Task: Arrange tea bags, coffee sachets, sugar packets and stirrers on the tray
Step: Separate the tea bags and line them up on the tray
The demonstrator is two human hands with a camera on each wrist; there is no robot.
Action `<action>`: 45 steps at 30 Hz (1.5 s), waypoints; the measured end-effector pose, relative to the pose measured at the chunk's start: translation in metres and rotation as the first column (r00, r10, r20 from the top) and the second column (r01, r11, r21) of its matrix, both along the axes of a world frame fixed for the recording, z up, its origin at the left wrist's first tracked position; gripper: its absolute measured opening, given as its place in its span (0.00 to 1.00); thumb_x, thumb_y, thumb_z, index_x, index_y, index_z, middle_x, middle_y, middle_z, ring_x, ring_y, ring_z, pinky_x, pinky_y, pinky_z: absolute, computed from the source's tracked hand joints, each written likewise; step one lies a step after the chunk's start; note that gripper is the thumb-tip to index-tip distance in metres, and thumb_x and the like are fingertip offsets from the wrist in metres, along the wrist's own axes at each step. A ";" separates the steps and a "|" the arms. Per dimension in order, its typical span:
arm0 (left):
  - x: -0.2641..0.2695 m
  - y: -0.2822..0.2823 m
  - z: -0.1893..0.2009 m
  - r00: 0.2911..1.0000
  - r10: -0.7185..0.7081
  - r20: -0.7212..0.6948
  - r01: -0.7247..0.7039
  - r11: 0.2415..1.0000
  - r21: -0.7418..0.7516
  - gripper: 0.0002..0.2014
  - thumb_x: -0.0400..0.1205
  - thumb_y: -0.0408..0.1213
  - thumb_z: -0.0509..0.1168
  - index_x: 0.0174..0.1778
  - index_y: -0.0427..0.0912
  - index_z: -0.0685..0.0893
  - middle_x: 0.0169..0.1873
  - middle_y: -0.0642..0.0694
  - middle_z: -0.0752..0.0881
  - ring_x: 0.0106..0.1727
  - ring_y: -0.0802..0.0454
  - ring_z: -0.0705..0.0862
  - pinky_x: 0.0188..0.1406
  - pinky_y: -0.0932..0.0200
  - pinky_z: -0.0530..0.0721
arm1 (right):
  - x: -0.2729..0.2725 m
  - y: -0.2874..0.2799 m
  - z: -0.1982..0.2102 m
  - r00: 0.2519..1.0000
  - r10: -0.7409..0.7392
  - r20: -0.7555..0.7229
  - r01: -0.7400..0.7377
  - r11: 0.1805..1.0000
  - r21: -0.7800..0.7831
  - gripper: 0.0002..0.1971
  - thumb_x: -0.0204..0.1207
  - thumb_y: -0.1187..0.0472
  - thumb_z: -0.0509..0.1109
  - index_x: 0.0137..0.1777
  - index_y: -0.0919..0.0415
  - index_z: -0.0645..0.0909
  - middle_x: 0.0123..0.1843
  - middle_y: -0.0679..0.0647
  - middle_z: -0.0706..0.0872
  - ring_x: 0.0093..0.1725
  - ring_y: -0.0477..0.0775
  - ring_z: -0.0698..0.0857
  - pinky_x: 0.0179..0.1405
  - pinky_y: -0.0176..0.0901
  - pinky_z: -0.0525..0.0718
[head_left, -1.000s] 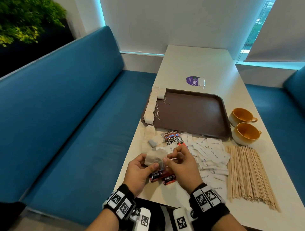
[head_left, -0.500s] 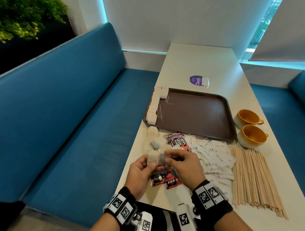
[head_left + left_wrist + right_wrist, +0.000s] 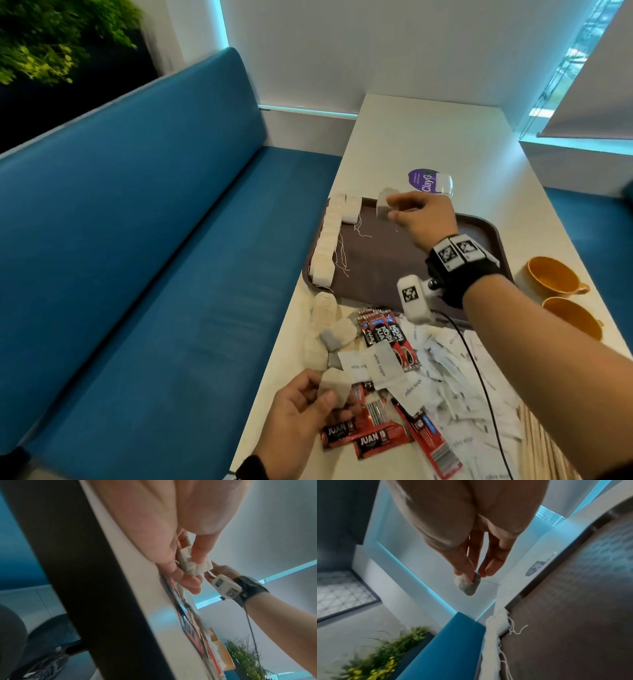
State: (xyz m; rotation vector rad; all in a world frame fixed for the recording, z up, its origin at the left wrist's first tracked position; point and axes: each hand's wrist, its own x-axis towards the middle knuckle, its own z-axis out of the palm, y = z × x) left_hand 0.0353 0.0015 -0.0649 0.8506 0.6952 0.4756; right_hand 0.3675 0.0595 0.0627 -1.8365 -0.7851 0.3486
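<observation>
Upper centre of the frame, the right hand (image 3: 419, 217) pinches a pale paper tea bag (image 3: 383, 202) over the brown plastic tray (image 3: 383, 260) (left hand (image 3: 301, 411) grips another), and a careless drop could disturb the row.

Tray floor: the brown tray (image 3: 383, 260) lies bare from its middle toward 3 o'clock.
Tray 9 o'clock edge: a row of tea bags (image 3: 327, 240) lines it, their loose strings (image 3: 342, 257) trailing inward.
Tray 12 o'clock: the right hand (image 3: 423, 219) hangs over the far rim, blocking that corner.
Tray 6 o'clock: coffee sachets (image 3: 383, 332) and sugar packets (image 3: 445, 370) crowd the table.
Tray 3 o'clock: two orange cups (image 3: 551, 281) stand just beside it.
</observation>
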 end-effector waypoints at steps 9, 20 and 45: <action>-0.004 0.004 0.002 0.991 -0.126 0.040 0.129 0.985 -0.114 0.31 0.66 0.35 0.82 0.57 0.19 0.78 0.48 0.15 0.87 0.46 0.23 0.90 0.44 0.46 0.90 | 0.019 0.074 -0.063 0.982 0.164 -0.089 -0.183 0.941 -0.285 0.14 0.72 0.67 0.82 0.57 0.57 0.92 0.51 0.54 0.91 0.46 0.49 0.90 0.41 0.34 0.86; -0.005 0.009 -0.006 0.985 -0.146 0.089 0.163 0.959 -0.233 0.22 0.72 0.26 0.76 0.55 0.17 0.75 0.50 0.13 0.85 0.47 0.20 0.90 0.46 0.41 0.91 | 0.032 0.107 -0.076 0.979 0.204 -0.022 -0.192 0.872 -0.450 0.12 0.73 0.56 0.84 0.56 0.52 0.92 0.53 0.51 0.90 0.52 0.49 0.87 0.54 0.43 0.84; -0.002 -0.005 0.005 0.997 0.054 0.048 -0.059 0.993 0.106 0.06 0.79 0.26 0.70 0.51 0.33 0.89 0.48 0.29 0.90 0.46 0.38 0.90 0.48 0.50 0.90 | -0.179 -0.152 -0.033 0.902 0.356 -0.244 -0.405 0.895 -0.188 0.17 0.72 0.60 0.83 0.60 0.47 0.87 0.52 0.49 0.90 0.42 0.41 0.88 0.45 0.34 0.87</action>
